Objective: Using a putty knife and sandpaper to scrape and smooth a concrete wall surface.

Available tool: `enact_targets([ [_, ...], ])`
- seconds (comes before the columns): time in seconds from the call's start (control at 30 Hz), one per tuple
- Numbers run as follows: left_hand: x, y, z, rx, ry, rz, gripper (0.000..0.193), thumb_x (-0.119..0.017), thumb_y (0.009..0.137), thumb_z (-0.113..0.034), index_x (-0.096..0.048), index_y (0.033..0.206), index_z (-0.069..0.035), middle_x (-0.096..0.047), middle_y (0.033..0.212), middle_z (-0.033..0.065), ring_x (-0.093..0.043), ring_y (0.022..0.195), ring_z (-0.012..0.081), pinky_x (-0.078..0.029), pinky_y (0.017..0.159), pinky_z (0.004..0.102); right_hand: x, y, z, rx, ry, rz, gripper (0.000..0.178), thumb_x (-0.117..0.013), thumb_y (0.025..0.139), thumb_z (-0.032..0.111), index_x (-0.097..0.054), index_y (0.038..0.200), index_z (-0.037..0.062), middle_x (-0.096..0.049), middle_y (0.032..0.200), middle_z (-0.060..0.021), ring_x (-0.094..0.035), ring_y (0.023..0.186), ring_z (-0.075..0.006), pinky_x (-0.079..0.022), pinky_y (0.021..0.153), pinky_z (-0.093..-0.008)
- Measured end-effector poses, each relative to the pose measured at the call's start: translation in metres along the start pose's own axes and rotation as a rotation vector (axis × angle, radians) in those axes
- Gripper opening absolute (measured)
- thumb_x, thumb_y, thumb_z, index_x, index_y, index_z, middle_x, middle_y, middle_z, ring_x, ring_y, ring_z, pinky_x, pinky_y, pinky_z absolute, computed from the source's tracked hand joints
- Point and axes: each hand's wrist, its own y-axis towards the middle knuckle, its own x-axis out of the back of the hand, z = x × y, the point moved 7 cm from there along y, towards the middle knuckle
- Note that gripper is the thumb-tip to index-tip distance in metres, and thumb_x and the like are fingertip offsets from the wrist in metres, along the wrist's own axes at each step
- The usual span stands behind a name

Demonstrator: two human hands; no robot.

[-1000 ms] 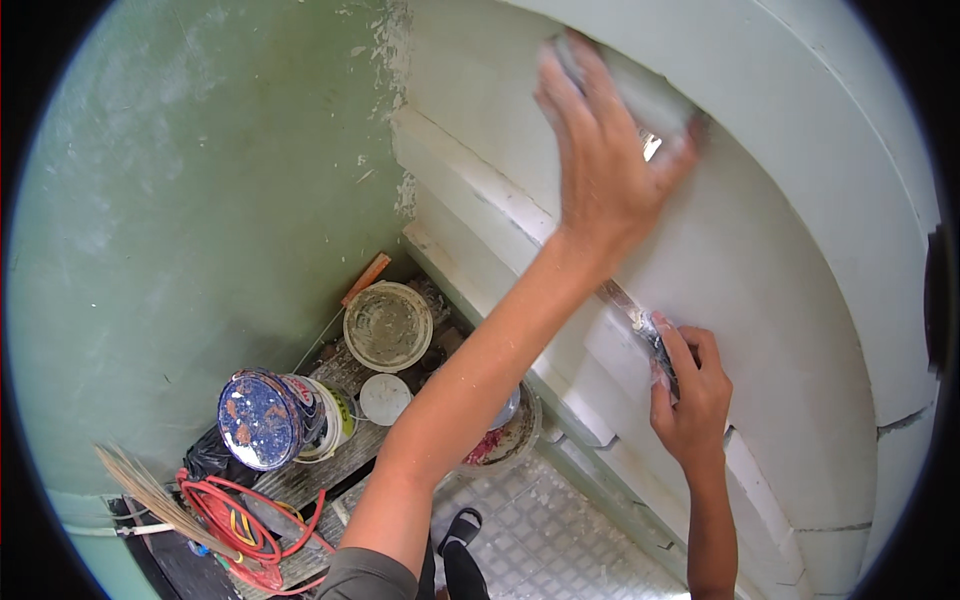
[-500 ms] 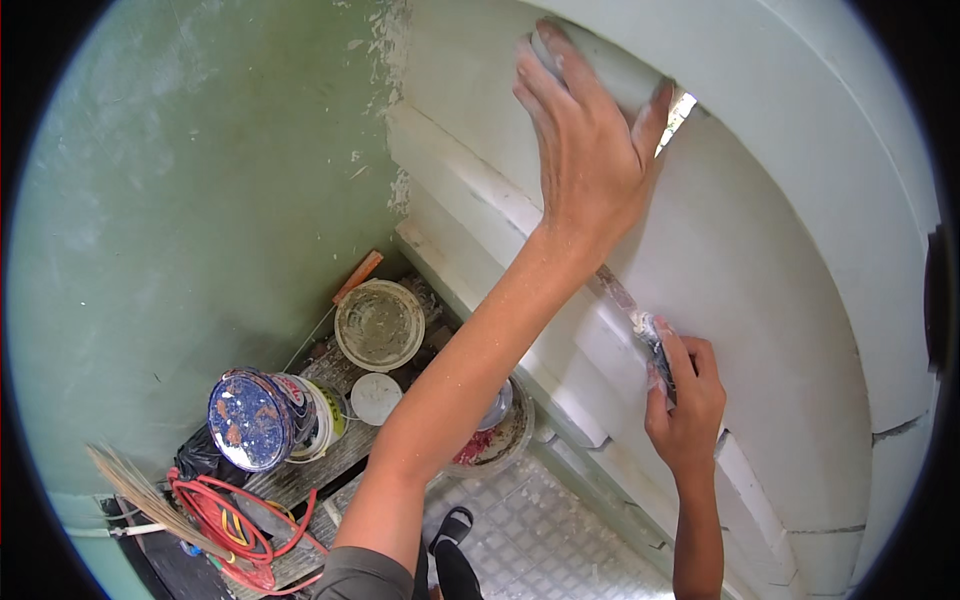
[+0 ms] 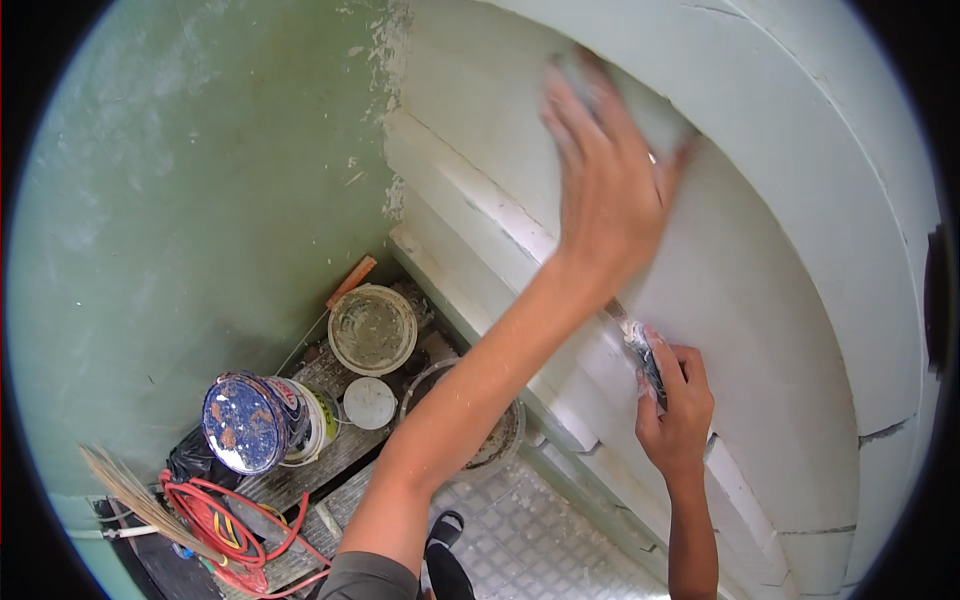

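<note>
My left hand (image 3: pixel 612 165) reaches up to the pale curved wall panel (image 3: pixel 760 270), blurred by motion. Its fingers and thumb are spread around a flat, pale grey plate, mostly hidden behind the hand; a small bright glint shows by the thumb. Lower right, my right hand (image 3: pixel 678 405) is closed around the handle of a putty knife (image 3: pixel 640 350), smeared with white and dark paste. The knife's narrow blade points up and left, its tip partly behind my left wrist.
Stepped pale ledges (image 3: pixel 490 205) run diagonally beside a green wall (image 3: pixel 200 190). Below stand a paste-coated tub (image 3: pixel 372 330), a paint-spattered blue can (image 3: pixel 243 425), a white lid (image 3: pixel 369 403) and a bucket (image 3: pixel 515 430) partly behind my forearm. Red hose (image 3: pixel 215 510) and a broom (image 3: pixel 140 490) lie lower left.
My left hand has moved slightly right and down across the panel, and the bright strip beside its thumb has shrunk to a glint. My right hand with the putty knife has shifted slightly left.
</note>
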Motion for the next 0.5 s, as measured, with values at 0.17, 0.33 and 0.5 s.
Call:
enact_targets([
  [0.17,0.000,0.002,-0.008,-0.043,-0.123,0.025,0.097,-0.058,0.102,-0.045,-0.012,0.148,0.026,-0.014,0.146,0.0545,-0.025,0.133,0.0671,-0.025,0.112,0.0680,0.001,0.000,-0.001,-0.033,0.005,0.004,0.063,-0.063,0.076,-0.008,-0.066,0.137,0.0083,-0.062,0.101,-0.0150,-0.064,0.078,-0.0271,-0.054,0.067,-0.0355],
  [0.33,-0.010,-0.022,-0.019,-0.132,-0.128,0.089,0.102,-0.056,0.102,-0.051,-0.011,0.147,0.029,-0.016,0.150,0.0533,-0.020,0.141,0.0674,-0.016,0.118,0.0677,0.002,-0.004,-0.009,-0.026,-0.004,-0.006,0.060,-0.065,0.078,-0.008,-0.067,0.136,0.0083,-0.062,0.100,-0.0145,-0.064,0.077,-0.0255,-0.054,0.067,-0.0344],
  [0.5,0.000,-0.004,0.015,-0.003,-0.029,0.050,0.103,-0.061,0.098,-0.048,-0.011,0.149,0.027,-0.017,0.149,0.0542,-0.021,0.141,0.0664,-0.023,0.116,0.0686,0.002,0.000,0.001,-0.039,0.037,0.006,0.059,-0.065,0.078,-0.008,-0.067,0.135,0.0074,-0.062,0.099,-0.0147,-0.064,0.077,-0.0256,-0.054,0.067,-0.0344],
])
